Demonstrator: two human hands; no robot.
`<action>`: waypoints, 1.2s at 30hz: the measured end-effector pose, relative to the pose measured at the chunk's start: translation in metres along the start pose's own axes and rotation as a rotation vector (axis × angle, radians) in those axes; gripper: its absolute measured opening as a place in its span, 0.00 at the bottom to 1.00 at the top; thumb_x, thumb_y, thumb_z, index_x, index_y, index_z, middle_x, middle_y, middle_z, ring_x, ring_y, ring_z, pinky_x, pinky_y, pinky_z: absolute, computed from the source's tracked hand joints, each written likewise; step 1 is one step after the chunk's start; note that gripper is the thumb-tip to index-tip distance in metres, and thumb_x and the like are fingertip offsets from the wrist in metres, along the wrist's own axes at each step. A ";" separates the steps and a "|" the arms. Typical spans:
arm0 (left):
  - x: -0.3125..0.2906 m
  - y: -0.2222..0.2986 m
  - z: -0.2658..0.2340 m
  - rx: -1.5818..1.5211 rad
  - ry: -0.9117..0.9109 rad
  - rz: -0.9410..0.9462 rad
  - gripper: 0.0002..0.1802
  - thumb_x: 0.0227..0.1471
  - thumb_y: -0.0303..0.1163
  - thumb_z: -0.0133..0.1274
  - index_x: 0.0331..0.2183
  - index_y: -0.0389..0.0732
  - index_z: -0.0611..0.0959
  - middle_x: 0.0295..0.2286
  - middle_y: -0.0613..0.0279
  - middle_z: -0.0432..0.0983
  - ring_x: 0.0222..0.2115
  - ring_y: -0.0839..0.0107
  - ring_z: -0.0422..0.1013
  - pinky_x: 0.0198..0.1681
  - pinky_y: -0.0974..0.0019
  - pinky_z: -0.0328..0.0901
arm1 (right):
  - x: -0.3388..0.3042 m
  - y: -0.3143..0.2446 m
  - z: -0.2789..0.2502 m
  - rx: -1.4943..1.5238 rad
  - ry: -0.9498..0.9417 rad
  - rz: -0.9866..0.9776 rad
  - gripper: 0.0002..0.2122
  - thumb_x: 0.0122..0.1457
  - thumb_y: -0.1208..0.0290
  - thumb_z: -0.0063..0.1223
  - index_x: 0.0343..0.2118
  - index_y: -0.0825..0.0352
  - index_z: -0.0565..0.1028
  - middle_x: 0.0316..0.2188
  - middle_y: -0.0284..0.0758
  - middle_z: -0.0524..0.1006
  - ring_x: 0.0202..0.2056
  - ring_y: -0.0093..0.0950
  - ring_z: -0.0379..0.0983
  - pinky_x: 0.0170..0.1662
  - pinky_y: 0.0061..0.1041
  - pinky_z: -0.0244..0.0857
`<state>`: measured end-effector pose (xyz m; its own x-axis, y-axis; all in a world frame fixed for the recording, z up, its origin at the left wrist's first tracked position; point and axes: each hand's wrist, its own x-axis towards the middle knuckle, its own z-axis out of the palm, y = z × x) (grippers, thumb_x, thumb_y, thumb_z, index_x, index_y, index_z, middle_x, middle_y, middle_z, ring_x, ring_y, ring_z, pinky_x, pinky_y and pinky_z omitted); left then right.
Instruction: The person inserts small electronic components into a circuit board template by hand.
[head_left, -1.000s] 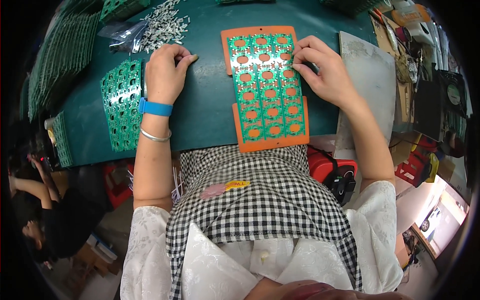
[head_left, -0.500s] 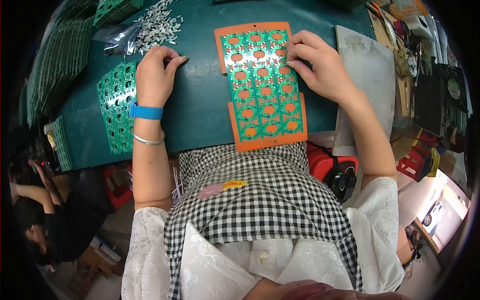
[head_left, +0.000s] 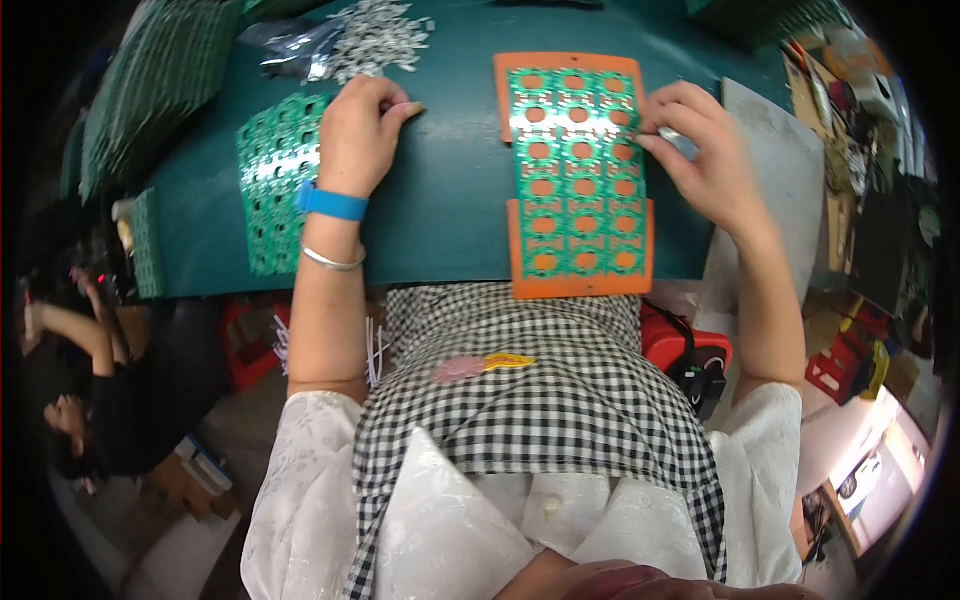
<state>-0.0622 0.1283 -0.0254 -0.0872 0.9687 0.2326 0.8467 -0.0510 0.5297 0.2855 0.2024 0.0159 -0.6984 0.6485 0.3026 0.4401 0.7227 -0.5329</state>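
Observation:
My left hand (head_left: 365, 135) is closed, thumb pressed to the curled fingers, just below a pile of small whitish strips (head_left: 375, 42). Whatever it may hold is too small to make out. At the upper right edge of a green circuit board panel (head_left: 580, 170), my right hand (head_left: 705, 155) is closed with thumb and fingertips drawn together; any small part between them cannot be seen. Rows of oval holes run through the panel, which lies on an orange backing plate (head_left: 583, 288). Beside my left wrist lies another green panel (head_left: 272, 190), partly covered by the hand.
Stacked green panels (head_left: 150, 95) stand at the far left, with a dark plastic bag (head_left: 295, 42) by the strips. A grey board (head_left: 775, 190) lies right of my right hand, tools (head_left: 805, 75) beyond it. A person in black (head_left: 150, 400) sits at lower left.
The whole view has shifted, so table and hands appear farther right. My right fingertips have moved slightly down along the panel's right edge. My left hand stays closed near the strips.

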 end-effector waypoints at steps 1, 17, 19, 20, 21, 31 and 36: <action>0.000 0.000 -0.003 -0.023 0.026 -0.069 0.07 0.46 0.30 0.63 0.27 0.37 0.82 0.25 0.54 0.76 0.26 0.57 0.74 0.32 0.59 0.68 | 0.000 -0.003 -0.001 0.010 -0.012 0.023 0.06 0.49 0.79 0.61 0.30 0.68 0.74 0.35 0.34 0.75 0.39 0.35 0.73 0.41 0.31 0.68; -0.014 0.017 0.009 0.143 0.124 0.051 0.07 0.48 0.27 0.63 0.31 0.37 0.82 0.26 0.56 0.78 0.25 0.66 0.75 0.30 0.67 0.69 | 0.012 -0.029 0.003 0.138 -0.047 0.021 0.06 0.50 0.82 0.60 0.31 0.70 0.74 0.33 0.36 0.74 0.36 0.34 0.74 0.39 0.29 0.69; -0.014 0.038 0.003 -0.041 0.040 -0.113 0.06 0.48 0.26 0.60 0.31 0.37 0.82 0.26 0.56 0.79 0.28 0.60 0.76 0.33 0.60 0.71 | 0.013 -0.032 0.004 0.142 -0.050 0.016 0.06 0.50 0.82 0.60 0.31 0.70 0.75 0.32 0.36 0.74 0.35 0.34 0.74 0.39 0.28 0.69; -0.016 0.049 0.001 -0.039 0.040 -0.112 0.06 0.48 0.26 0.60 0.31 0.37 0.82 0.26 0.56 0.79 0.28 0.60 0.76 0.33 0.60 0.71 | 0.014 -0.034 0.007 0.238 -0.041 0.023 0.07 0.50 0.81 0.60 0.32 0.70 0.75 0.33 0.36 0.74 0.35 0.33 0.74 0.39 0.28 0.69; -0.019 0.061 0.001 -0.254 0.018 -0.097 0.05 0.49 0.24 0.59 0.32 0.37 0.82 0.26 0.56 0.79 0.28 0.63 0.78 0.33 0.62 0.71 | 0.016 -0.038 0.010 0.331 -0.038 0.032 0.07 0.50 0.81 0.61 0.33 0.70 0.75 0.33 0.36 0.74 0.34 0.32 0.74 0.38 0.27 0.68; -0.033 0.126 0.013 -0.808 -0.077 -0.008 0.19 0.50 0.18 0.58 0.46 0.36 0.77 0.33 0.56 0.83 0.34 0.73 0.79 0.39 0.71 0.73 | 0.015 -0.061 0.019 0.419 0.019 0.088 0.06 0.51 0.81 0.61 0.30 0.71 0.75 0.31 0.33 0.76 0.32 0.26 0.73 0.36 0.22 0.67; 0.015 0.047 0.011 0.062 0.199 0.271 0.11 0.43 0.22 0.60 0.34 0.43 0.84 0.31 0.57 0.78 0.35 0.54 0.75 0.38 0.58 0.70 | 0.003 -0.043 0.013 0.490 0.027 0.269 0.04 0.53 0.81 0.58 0.29 0.71 0.73 0.33 0.33 0.76 0.33 0.26 0.72 0.37 0.23 0.67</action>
<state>-0.0181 0.1432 -0.0066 0.0502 0.8550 0.5162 0.8829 -0.2796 0.3773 0.2575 0.1708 0.0297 -0.5800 0.8055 0.1217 0.2824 0.3390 -0.8974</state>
